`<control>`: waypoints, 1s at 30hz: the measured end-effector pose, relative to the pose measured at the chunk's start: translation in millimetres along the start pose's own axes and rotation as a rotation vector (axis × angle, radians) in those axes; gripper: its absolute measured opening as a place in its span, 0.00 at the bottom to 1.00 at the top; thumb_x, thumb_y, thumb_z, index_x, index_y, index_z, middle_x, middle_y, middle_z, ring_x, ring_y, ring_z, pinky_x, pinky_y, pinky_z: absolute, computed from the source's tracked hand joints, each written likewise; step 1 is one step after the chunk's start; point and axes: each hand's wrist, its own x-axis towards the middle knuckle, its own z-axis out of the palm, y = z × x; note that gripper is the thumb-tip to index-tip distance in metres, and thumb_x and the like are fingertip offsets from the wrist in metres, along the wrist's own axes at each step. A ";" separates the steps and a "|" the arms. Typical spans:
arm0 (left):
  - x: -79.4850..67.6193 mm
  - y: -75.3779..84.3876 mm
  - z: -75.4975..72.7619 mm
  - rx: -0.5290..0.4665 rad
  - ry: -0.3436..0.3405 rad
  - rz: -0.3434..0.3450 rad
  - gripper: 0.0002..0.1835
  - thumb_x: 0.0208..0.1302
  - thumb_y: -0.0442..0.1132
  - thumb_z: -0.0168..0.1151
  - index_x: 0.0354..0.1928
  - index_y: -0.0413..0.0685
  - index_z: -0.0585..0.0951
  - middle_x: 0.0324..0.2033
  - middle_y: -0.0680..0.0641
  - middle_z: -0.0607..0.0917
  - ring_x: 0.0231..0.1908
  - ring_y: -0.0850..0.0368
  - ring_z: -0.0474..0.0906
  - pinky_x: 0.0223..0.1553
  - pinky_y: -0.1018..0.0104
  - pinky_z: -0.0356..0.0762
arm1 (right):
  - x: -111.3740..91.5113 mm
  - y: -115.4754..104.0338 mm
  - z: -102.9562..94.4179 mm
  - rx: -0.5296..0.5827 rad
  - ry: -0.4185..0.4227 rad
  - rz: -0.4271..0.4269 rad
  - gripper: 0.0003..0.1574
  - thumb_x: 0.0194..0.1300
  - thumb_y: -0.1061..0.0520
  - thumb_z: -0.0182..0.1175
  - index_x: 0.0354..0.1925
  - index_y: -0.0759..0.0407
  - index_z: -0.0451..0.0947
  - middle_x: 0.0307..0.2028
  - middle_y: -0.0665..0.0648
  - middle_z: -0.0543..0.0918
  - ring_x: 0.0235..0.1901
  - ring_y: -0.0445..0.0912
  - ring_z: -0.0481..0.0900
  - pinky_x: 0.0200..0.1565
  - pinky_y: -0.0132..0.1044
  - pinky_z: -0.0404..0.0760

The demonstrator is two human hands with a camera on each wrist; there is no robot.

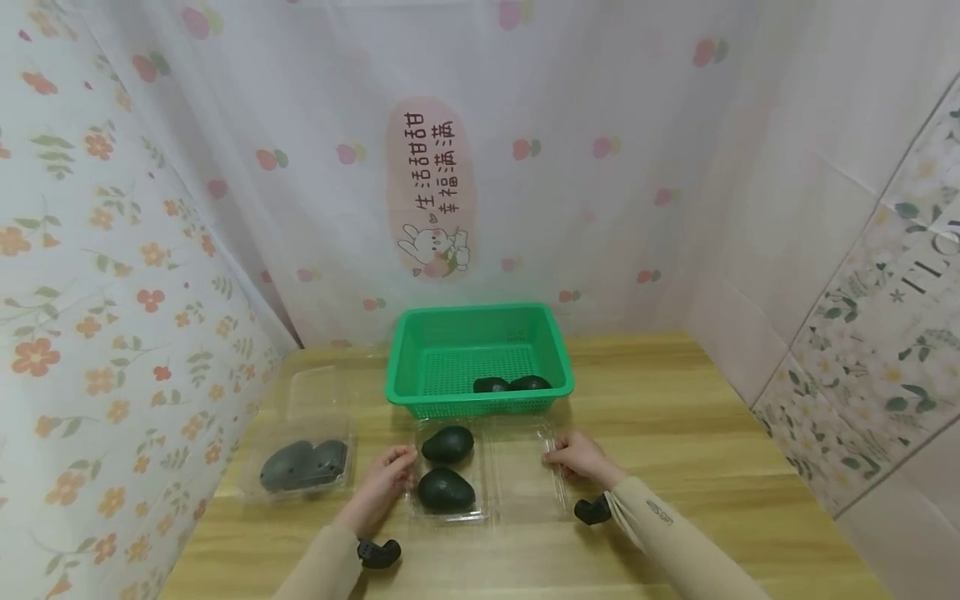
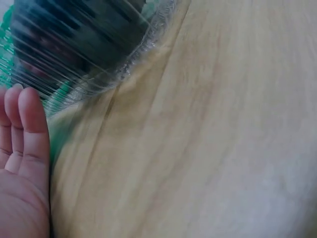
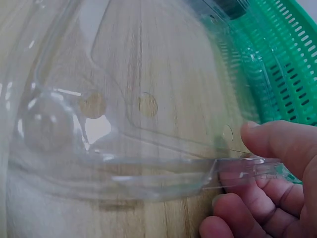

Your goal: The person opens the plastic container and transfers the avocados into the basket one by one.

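Observation:
A clear plastic clamshell box [image 1: 483, 505] lies unfolded on the table, two dark avocados [image 1: 447, 490] in its left half. My left hand [image 1: 388, 477] is at the outer left side of that half. In the left wrist view its fingers [image 2: 33, 111] are fairly straight, tips right at the ribbed wall; the thumb is hidden there. At the other end my right hand [image 1: 581, 458] pinches the edge of the clear lid [image 3: 163, 178], thumb above and fingers curled beneath. The lid half holds nothing, and wood grain shows through it.
A green plastic basket [image 1: 397, 350] stands right behind the box, with two avocados [image 1: 529, 382] at its front right. To the left sits another clear clamshell [image 1: 315, 392], lid raised, with dark avocados [image 1: 288, 467] inside. Patterned curtains [image 1: 585, 208] enclose the wooden table [image 1: 645, 392].

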 end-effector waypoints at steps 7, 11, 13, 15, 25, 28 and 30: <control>-6.2 -9.4 -0.9 0.005 0.014 -0.002 0.07 0.69 0.38 0.58 0.38 0.41 0.72 0.28 0.49 0.73 0.26 0.58 0.70 0.29 0.67 0.73 | -7.8 2.1 3.5 0.003 -0.019 0.017 0.14 0.55 0.56 0.70 0.23 0.60 0.75 0.16 0.50 0.72 0.15 0.40 0.67 0.17 0.30 0.66; -2.9 -2.4 0.4 -0.009 -0.014 0.000 0.08 0.69 0.38 0.58 0.38 0.41 0.72 0.28 0.48 0.73 0.26 0.58 0.70 0.29 0.68 0.73 | -6.3 0.8 1.5 -0.005 0.004 0.013 0.15 0.54 0.56 0.71 0.22 0.59 0.74 0.16 0.50 0.72 0.15 0.40 0.68 0.17 0.29 0.66; -1.4 0.5 0.3 -0.008 -0.021 0.000 0.07 0.69 0.37 0.58 0.37 0.41 0.72 0.28 0.49 0.74 0.26 0.58 0.70 0.29 0.68 0.73 | -4.3 0.1 -0.2 -0.001 0.001 0.012 0.16 0.55 0.56 0.69 0.20 0.57 0.72 0.15 0.49 0.72 0.15 0.40 0.67 0.16 0.29 0.66; -0.2 1.4 -0.6 -0.009 -0.036 0.006 0.06 0.70 0.37 0.57 0.37 0.42 0.72 0.28 0.49 0.74 0.26 0.58 0.70 0.29 0.68 0.73 | -2.4 -0.3 -1.3 0.006 -0.002 0.006 0.18 0.57 0.57 0.67 0.18 0.57 0.70 0.13 0.49 0.71 0.14 0.40 0.67 0.16 0.30 0.67; 1.9 -1.8 -2.5 0.008 -0.051 0.025 0.06 0.71 0.37 0.56 0.38 0.41 0.73 0.26 0.50 0.75 0.26 0.60 0.72 0.29 0.69 0.75 | -2.2 -3.1 -14.9 -0.174 -0.076 -0.041 0.18 0.63 0.57 0.58 0.17 0.57 0.69 0.12 0.50 0.71 0.13 0.40 0.66 0.15 0.30 0.64; 0.4 -1.1 -3.3 0.011 -0.049 0.035 0.07 0.71 0.37 0.56 0.36 0.41 0.73 0.26 0.50 0.74 0.26 0.60 0.72 0.29 0.69 0.75 | -1.4 -5.4 -16.5 -0.299 -0.048 -0.090 0.22 0.62 0.53 0.62 0.15 0.55 0.69 0.11 0.48 0.69 0.12 0.39 0.62 0.15 0.30 0.61; -0.6 -0.4 -3.9 0.010 -0.048 0.035 0.07 0.71 0.38 0.57 0.36 0.41 0.73 0.26 0.50 0.74 0.26 0.59 0.72 0.29 0.69 0.75 | -0.7 -6.4 -15.6 -0.395 -0.012 -0.123 0.24 0.61 0.50 0.64 0.13 0.54 0.68 0.10 0.46 0.67 0.11 0.39 0.61 0.15 0.30 0.59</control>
